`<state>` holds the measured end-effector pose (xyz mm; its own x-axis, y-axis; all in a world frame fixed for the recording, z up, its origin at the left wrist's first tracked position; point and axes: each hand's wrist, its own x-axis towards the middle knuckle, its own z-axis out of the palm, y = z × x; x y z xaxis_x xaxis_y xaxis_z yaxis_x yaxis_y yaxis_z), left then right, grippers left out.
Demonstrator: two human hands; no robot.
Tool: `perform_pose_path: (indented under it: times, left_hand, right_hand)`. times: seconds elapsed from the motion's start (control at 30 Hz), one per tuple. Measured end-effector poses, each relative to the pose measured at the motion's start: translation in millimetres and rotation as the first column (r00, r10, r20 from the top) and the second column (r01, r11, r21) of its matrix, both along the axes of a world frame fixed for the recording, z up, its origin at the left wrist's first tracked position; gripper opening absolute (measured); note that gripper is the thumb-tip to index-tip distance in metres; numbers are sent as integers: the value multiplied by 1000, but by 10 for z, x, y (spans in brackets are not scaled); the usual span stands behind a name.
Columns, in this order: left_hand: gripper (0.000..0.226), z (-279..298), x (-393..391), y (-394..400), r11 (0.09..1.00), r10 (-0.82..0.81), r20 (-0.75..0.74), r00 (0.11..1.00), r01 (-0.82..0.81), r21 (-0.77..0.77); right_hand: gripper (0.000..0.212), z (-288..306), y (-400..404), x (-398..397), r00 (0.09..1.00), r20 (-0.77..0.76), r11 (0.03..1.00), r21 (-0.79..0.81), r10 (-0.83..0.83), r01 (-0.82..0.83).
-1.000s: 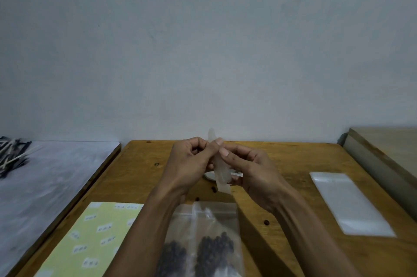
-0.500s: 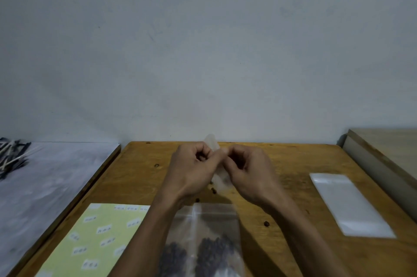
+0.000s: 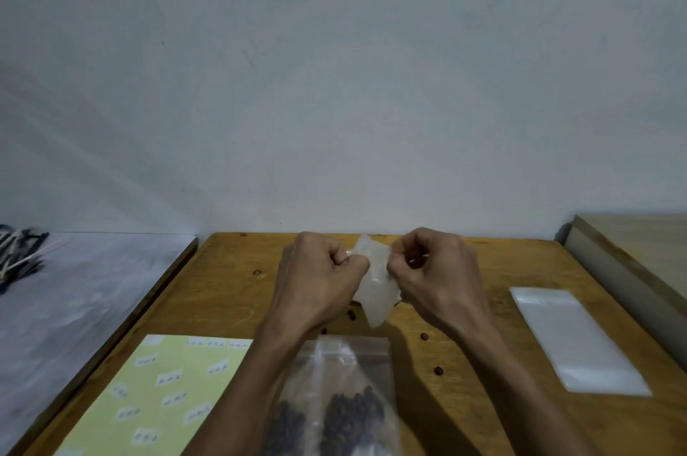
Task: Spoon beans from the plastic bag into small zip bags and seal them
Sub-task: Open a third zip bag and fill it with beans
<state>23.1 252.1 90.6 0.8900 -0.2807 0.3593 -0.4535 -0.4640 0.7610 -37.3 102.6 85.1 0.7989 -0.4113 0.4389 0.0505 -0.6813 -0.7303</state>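
Small zip bag [image 3: 375, 280] held mid-frame above counter [image 3: 230, 288], between left hand [image 3: 319, 277] and right hand [image 3: 435, 273]. Fingers of both curled tight, pinching bag's opposite edges. Likely prying mouth open. Advice: grip only top lips, pull apart evenly, keep mouth upward. Bean bag [image 3: 334, 400] lies lower centre, just below hands. Spoon not visible. Loose beans [image 3: 438, 370] scattered on counter.

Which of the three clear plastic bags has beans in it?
The zip bag nearest the camera, between the forearms, shows dark beans. The small bag pinched by both hands looks empty, and so does the bag lying flat at right.
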Motion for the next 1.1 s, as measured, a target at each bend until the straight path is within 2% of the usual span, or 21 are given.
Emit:
perform_pose_path:
  times: [0.1,0.2,0.3,0.43,0.47,0.53,0.57,0.6,0.63,0.67,0.73,0.77,0.8,0.87,0.93,1.0,1.1]
  left_hand:
    - [31,26,64,-14,1000,19,-53,998,-20,-8]
    - [31,42,82,19,999,32,-51,998,-30,26]
    - [33,41,51,-12,998,12,-33,999,-10,56]
    - [44,20,99,43,983,-177,-83,981,173,-55]
    - [58,22,113,88,973,-230,-74,970,231,1]
    - [113,-3,134,157,917,-288,-74,955,297,265]
    - [131,-20,133,163,881,-301,-68,951,305,361]
    - [136,-42,133,152,859,-320,-61,946,316,402]
    - [132,-69,138,127,844,-335,-48,941,322,429]
    - [124,-92,148,106,830,-344,-26,939,317,458]
    - [114,-122,169,95,802,-347,24,937,284,526]
    - [113,-137,184,93,785,-340,34,940,264,561]
    - [112,-141,191,94,770,-339,46,940,249,587]
    - [109,-141,199,85,751,-349,43,936,252,611]
    - [107,-145,210,74,739,-366,25,930,275,615]
    - [108,-174,227,83,714,-375,26,926,272,645]
    - [106,-253,268,85,687,-388,71,919,237,687]
  right_hand:
    - [18,32,75,-78,990,-45,988,-78,130,-134]
    - [25,24,25,-46,977,-177,978,-150,120,-147]
    - [30,25,0,-7,950,-261,979,-58,172,-193]
    - [15,-31,3,48,955,-152,956,188,254,-224]
    - [14,-60,-19,65,958,-131,941,261,254,-214]
    - [17,-99,-73,85,953,-91,885,404,289,-230]
    - [19,-113,-92,90,944,-68,847,467,322,-255]
    - [17,-114,-91,92,936,-53,816,509,348,-275]
    - [15,-121,-88,92,930,-48,802,524,363,-286]
    - [13,-125,-84,89,935,-77,838,473,346,-271]
    - [18,-139,-81,82,970,-160,974,165,183,-156]
    - [20,-130,-77,73,980,-161,993,22,116,-113]
    - [17,-106,-83,68,980,-150,991,-26,129,-134]
    - [10,-53,-127,45,926,-173,942,66,336,-330]
    - [14,-10,-157,20,843,-262,883,119,469,-454]
    - [10,-19,-193,33,816,-346,881,76,463,-467]
    - [26,-83,-224,82,805,-419,894,35,420,-447]
